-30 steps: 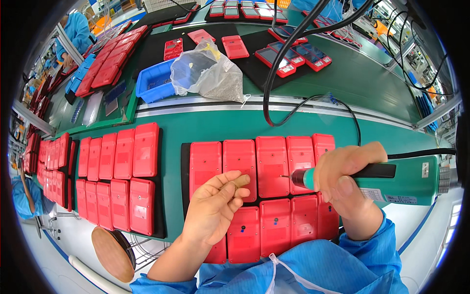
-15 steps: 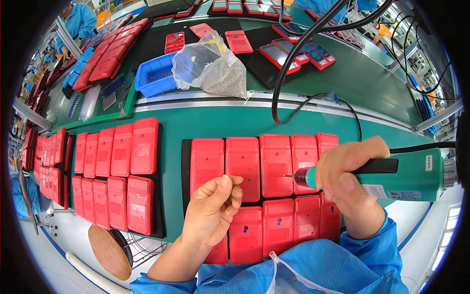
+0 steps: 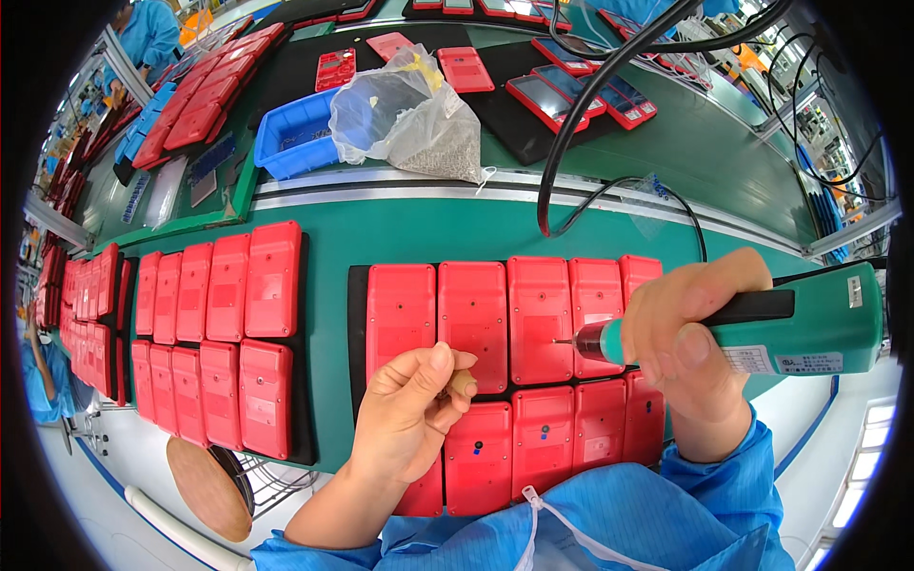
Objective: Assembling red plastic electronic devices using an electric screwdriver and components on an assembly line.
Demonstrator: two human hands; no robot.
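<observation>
My right hand (image 3: 693, 347) is wrapped round a green electric screwdriver (image 3: 826, 319), held sideways with its bit pointing left. The thin bit tip shows over a red device casing (image 3: 540, 305) in the far row; I cannot tell whether it touches. Over the near edge of that row, to the left, my left hand (image 3: 409, 404) is closed with thumb and forefinger pinched together. Whatever sits in those fingers is too small or hidden to name. Below the hands lies a near row of red casings, one of them (image 3: 478, 457) with dark and blue spots. The left hand partly covers some casings.
Another block of red casings (image 3: 262, 400) lies on a mat to the left. Beyond the metal rail stand a blue bin (image 3: 300, 143) and a clear bag of small metal parts (image 3: 443, 143). A black cable (image 3: 547, 181) loops down. A round stool (image 3: 208, 490) is below left.
My right hand and the screwdriver have shifted slightly right and up in the picture. The left hand keeps its pinch, almost unmoved. The casings on the left sit a little further left in view.
</observation>
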